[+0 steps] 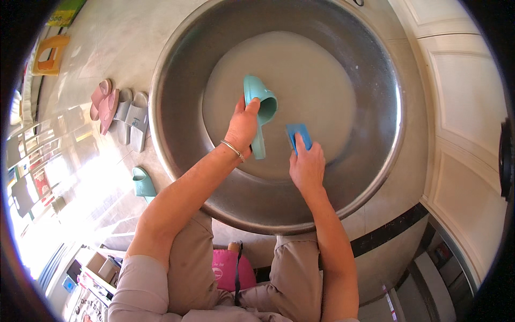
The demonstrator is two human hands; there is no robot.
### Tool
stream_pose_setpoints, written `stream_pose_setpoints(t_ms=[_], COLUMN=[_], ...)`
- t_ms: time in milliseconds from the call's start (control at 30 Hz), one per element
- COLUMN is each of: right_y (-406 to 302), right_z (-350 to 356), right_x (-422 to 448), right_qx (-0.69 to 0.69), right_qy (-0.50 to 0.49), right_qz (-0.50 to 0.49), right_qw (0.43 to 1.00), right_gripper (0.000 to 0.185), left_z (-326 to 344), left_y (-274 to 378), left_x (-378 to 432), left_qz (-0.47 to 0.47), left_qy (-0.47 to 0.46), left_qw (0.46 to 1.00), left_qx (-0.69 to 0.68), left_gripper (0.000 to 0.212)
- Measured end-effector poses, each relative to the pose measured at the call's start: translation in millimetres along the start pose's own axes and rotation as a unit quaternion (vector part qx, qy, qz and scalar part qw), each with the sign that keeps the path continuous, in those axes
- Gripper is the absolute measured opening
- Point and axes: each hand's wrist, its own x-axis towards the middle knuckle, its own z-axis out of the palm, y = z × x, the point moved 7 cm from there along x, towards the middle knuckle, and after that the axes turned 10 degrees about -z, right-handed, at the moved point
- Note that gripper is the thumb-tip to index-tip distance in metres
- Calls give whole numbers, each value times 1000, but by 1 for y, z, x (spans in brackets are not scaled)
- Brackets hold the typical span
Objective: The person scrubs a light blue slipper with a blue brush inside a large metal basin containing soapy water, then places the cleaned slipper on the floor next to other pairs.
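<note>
A mint-green slide slipper point(257, 90) is gripped along its side by my left hand point(242, 124), turned on edge with its strap opening facing right. My right hand point(307, 165) holds a blue scrubbing brush point(299, 137) just right of the slipper's heel, apart from it. Both hands are over a large round stainless steel basin point(378, 133). Cloudy greyish water point(310, 76) covers the basin's bottom. Which face of the brush carries bristles is hard to make out; they seem to lie along its left edge.
Left of the basin, another mint-green slipper point(143, 183) lies on the tiled floor beside grey slippers point(136, 120) and pink slippers point(106, 106). An orange plastic stool point(50, 54) stands farther off. A white panelled door point(462, 96) borders the right side. Something pink point(233, 269) lies between my legs.
</note>
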Motion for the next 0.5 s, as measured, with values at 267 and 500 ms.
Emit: stream_pose_setpoints(t_ms=[267,500], right_y=[1,-48], right_z=[22,-17], right_x=[2,34], right_qx=[112,29], right_qy=[-66,79], right_qz=[19,-86], right_qw=[991,993], right_gripper=[51,50], left_z=[-2,6], left_y=[-8,-3], left_x=[5,8], left_qz=[-26,-32], left_qy=[14,-69], left_qw=[999,996], left_qx=[19,-39], left_gripper=[65,54])
